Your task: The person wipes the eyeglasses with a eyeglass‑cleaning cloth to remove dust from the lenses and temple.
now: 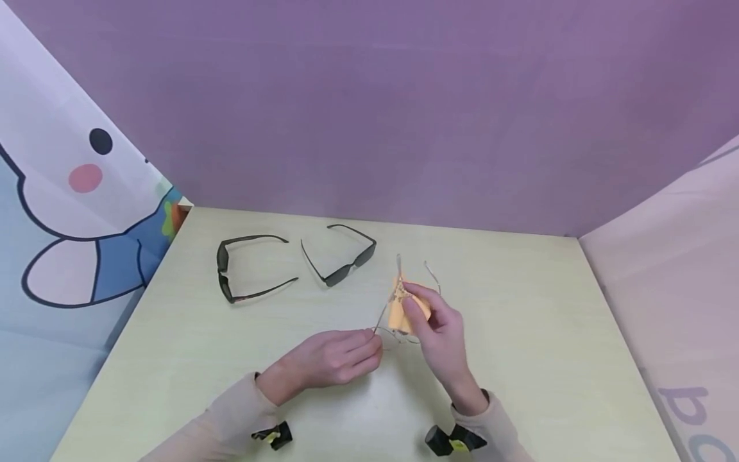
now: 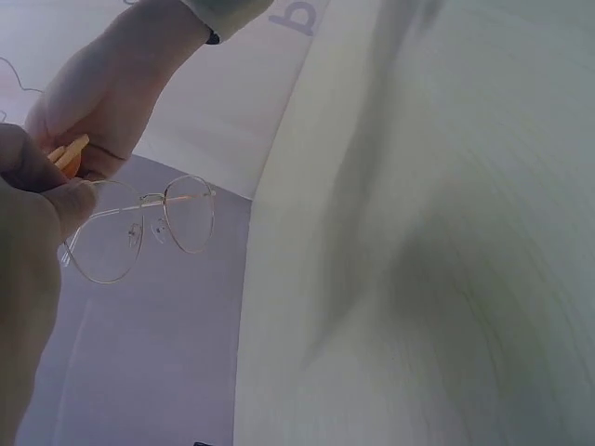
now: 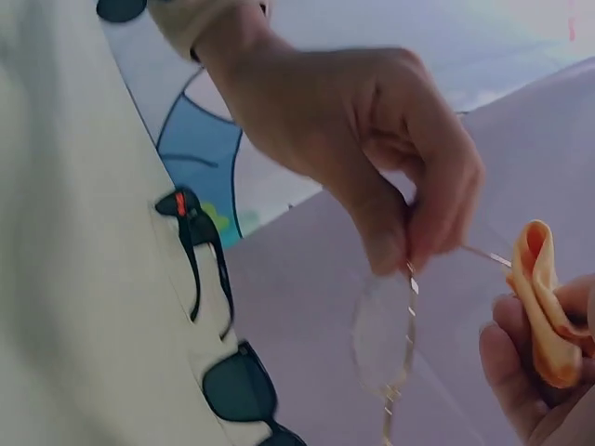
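My left hand (image 1: 337,356) pinches a pair of thin gold-rimmed eyeglasses (image 2: 191,218) near one side of the frame, above the tabletop. My right hand (image 1: 443,327) grips an orange cloth (image 3: 535,311) between thumb and fingers. The cloth is folded against one temple arm of the eyeglasses, whose tip pokes out past it in the head view. Both clear lenses show in the left wrist view. Cloth and fingers partly cover the temple, so exactly how it is wrapped is hidden.
Two pairs of black sunglasses lie on the pale table (image 1: 537,333) with arms unfolded: one at the far left (image 1: 224,273), the other nearer the middle (image 1: 339,274). A purple backdrop (image 1: 375,115) and printed side panels (image 1: 75,256) surround the table.
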Demonstrator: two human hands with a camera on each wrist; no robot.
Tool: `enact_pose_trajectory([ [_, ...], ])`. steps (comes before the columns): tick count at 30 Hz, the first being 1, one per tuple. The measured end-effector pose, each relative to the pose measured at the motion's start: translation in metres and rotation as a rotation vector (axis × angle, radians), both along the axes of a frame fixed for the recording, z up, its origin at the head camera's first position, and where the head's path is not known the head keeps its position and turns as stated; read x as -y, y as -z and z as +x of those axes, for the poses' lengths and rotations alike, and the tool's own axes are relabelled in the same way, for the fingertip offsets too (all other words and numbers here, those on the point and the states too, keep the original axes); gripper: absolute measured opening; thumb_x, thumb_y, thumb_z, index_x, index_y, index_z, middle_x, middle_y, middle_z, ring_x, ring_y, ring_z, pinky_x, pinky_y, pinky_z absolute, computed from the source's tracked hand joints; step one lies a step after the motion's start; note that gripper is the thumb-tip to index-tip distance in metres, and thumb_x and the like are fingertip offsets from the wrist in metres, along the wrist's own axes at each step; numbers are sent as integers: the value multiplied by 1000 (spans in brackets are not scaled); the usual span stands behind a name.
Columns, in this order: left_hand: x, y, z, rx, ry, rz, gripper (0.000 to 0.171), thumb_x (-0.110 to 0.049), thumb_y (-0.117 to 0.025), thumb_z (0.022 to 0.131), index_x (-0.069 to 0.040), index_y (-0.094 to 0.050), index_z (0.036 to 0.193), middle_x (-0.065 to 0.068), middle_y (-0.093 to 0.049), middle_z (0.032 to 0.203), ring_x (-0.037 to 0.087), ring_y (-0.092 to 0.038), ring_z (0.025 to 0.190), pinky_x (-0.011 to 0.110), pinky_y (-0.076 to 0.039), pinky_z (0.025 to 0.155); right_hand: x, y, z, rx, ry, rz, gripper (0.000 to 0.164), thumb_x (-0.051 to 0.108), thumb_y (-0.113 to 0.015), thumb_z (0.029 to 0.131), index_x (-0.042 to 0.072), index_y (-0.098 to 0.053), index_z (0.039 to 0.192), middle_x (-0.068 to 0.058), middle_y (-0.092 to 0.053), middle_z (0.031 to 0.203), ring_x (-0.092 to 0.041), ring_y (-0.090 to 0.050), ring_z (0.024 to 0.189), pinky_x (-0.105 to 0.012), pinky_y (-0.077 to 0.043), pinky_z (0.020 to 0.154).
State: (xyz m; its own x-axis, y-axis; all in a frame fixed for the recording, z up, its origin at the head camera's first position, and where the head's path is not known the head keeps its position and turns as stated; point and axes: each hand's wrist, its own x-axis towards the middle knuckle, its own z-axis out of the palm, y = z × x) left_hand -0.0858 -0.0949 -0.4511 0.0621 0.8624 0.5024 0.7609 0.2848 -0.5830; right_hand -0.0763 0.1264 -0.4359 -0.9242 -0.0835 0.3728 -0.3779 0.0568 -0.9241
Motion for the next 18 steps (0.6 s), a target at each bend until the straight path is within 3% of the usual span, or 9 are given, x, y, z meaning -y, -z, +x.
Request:
enact_pose_trajectory([
  [4, 1, -1, 1, -1, -11, 0, 32, 8, -42, 104, -8, -70, 104, 5, -74, 109, 13, -71, 102, 23, -57, 97, 6, 2, 7, 93, -96, -25, 27, -4, -57, 102, -8, -65, 127, -18, -70, 105, -8, -67, 82, -21, -60, 65],
  [6, 2, -2, 1, -4, -17, 3, 32, 7, -42, 105, -8, -70, 105, 6, -75, 110, 13, -71, 103, 23, -57, 97, 8, 4, 8, 84, -147, -31, 27, -5, -56, 101, -9, -64, 126, -16, -70, 114, -10, -69, 92, -23, -61, 82],
  [8, 3, -2, 0, -4, -10, 15, 32, 6, -42, 105, -8, -71, 105, 6, -76, 110, 12, -71, 102, 23, -58, 96, 8, 5, 6, 63, -189, -66, 27, -7, -54, 102, -8, -65, 126, -10, -69, 119, -10, -69, 99, -23, -60, 88],
  [12, 4, -2, -1, -2, 22, 31, 33, 7, -43, 104, -9, -72, 104, 3, -75, 107, 12, -71, 99, 23, -58, 95, 3, -4, 2, 129, -129, -116, 26, -1, -53, 104, -2, -67, 127, 4, -71, 120, -9, -69, 98, -23, -58, 89],
  [14, 4, -3, -1, -4, 33, 34, 33, 7, -44, 104, -10, -72, 104, 2, -75, 107, 12, -71, 99, 24, -59, 94, 2, -9, 2, 190, -112, -126, 26, 3, -54, 105, 0, -67, 128, 5, -72, 120, -11, -68, 99, -23, -59, 83],
  [18, 5, -5, -2, -2, 22, 38, 32, 6, -44, 105, -8, -73, 106, 5, -76, 109, 14, -72, 101, 24, -59, 94, 1, -8, 1, 246, -258, -98, 28, 5, -54, 106, -9, -63, 128, 5, -74, 117, -11, -69, 102, -24, -59, 86],
])
